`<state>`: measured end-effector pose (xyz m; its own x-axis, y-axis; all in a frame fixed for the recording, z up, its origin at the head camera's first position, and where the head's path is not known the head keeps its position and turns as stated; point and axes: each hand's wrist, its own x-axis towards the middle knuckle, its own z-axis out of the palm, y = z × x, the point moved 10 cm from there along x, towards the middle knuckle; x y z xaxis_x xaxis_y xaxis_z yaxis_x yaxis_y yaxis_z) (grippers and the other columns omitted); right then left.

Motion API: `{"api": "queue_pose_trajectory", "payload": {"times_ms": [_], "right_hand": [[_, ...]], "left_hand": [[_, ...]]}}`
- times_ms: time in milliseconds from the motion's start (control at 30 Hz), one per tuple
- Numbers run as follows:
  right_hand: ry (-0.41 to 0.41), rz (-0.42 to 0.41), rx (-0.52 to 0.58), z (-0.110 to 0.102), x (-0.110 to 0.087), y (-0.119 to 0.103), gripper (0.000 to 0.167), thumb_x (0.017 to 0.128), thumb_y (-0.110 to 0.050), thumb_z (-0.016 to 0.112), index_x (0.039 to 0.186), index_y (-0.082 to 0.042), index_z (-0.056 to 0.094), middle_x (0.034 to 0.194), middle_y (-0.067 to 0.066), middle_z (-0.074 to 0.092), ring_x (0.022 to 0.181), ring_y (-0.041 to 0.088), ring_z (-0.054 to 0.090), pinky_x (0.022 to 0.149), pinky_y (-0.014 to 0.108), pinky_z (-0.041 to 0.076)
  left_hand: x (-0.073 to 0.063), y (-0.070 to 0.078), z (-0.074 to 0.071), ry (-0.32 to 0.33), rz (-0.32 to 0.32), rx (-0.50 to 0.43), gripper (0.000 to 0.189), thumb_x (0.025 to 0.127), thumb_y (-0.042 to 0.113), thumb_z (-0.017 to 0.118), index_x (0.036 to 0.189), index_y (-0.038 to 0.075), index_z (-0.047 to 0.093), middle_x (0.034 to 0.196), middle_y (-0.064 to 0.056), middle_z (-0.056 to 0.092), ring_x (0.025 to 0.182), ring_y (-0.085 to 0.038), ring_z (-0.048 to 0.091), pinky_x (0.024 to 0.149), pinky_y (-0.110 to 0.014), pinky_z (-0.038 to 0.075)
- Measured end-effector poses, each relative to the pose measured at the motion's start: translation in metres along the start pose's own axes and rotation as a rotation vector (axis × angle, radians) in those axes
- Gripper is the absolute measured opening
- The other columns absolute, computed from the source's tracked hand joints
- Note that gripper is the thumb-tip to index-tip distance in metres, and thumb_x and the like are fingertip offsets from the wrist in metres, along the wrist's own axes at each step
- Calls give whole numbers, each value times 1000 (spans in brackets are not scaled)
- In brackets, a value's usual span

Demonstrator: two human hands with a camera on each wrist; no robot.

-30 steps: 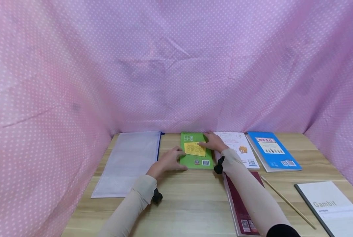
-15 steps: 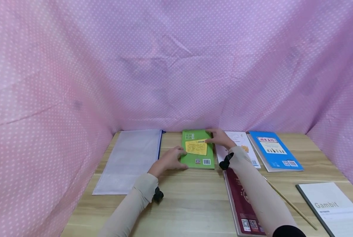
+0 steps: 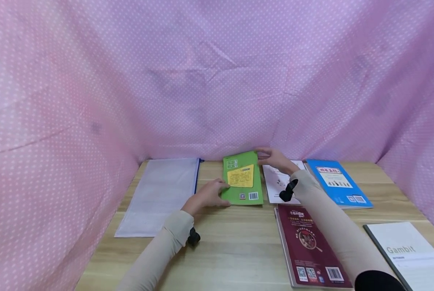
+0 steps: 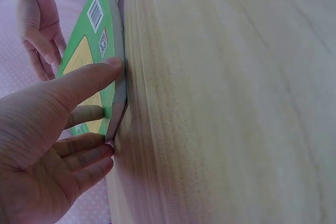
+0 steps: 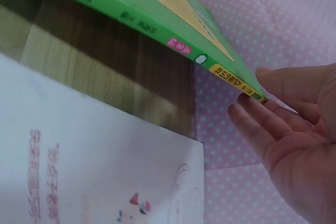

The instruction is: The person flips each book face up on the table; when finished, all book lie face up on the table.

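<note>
A green book (image 3: 238, 190) with a yellow panel lies at the back middle of the table, its far right corner raised. My right hand (image 3: 273, 158) pinches that corner between thumb and fingers; in the right wrist view, the green spine (image 5: 152, 38) slants up to the right hand (image 5: 302, 124), and shadow lies on the wood beneath. My left hand (image 3: 210, 194) holds the near left corner. In the left wrist view, the left thumb (image 4: 89, 82) lies over the near page edge, the other fingers (image 4: 86, 148) around the left edge.
A white mesh zip pouch (image 3: 158, 194) lies at the left. Right of the green book are a white book (image 3: 276, 184) and a blue book (image 3: 342, 186). A maroon book (image 3: 304, 246) and a white "Gambit" notebook (image 3: 406, 250) lie nearer. A pink dotted curtain (image 3: 217, 81) hangs behind.
My right hand has moved up and right, lifting the green book's far right corner. My left hand has stayed in place. The gold stick is now hidden behind my right sleeve.
</note>
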<state>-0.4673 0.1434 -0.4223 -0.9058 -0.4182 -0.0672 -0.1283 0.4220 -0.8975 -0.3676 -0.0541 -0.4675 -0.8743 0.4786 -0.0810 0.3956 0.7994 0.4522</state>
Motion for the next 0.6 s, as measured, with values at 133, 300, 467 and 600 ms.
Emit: {"api": "queue_pose_trajectory", "payload": {"times_ms": [133, 300, 467, 600], "right_hand": [[-1, -8, -15, -3, -3, -7, 64, 97, -1, 63, 155, 0, 37, 163, 23, 32, 140, 47, 46, 119, 57, 37], [-15, 12, -24, -3, -6, -13, 67, 97, -4, 62, 158, -2, 33, 165, 20, 31, 139, 45, 48, 119, 56, 37], [-33, 17, -34, 0, -9, -22, 70, 96, -1, 61, 159, -2, 30, 166, 19, 27, 141, 44, 46, 119, 55, 38], [-57, -1, -10, 3, -10, -28, 71, 95, 2, 61, 158, 2, 27, 165, 23, 28, 145, 44, 40, 118, 54, 38]], "left_hand": [[-1, 0, 0, 3, 4, 2, 70, 83, 36, 85, 142, 9, 60, 143, -11, 57, 127, -25, 57, 111, -40, 47], [-1, 1, 1, 1, 6, -15, 70, 83, 35, 85, 143, 9, 59, 144, -12, 56, 128, -26, 56, 112, -40, 46], [-2, 0, 0, 4, 7, -20, 71, 83, 35, 86, 145, 12, 58, 146, -13, 55, 131, -28, 55, 114, -43, 45], [-2, -1, -1, 0, 5, -34, 73, 83, 34, 85, 146, 14, 56, 149, -13, 51, 135, -31, 52, 116, -46, 42]]}}
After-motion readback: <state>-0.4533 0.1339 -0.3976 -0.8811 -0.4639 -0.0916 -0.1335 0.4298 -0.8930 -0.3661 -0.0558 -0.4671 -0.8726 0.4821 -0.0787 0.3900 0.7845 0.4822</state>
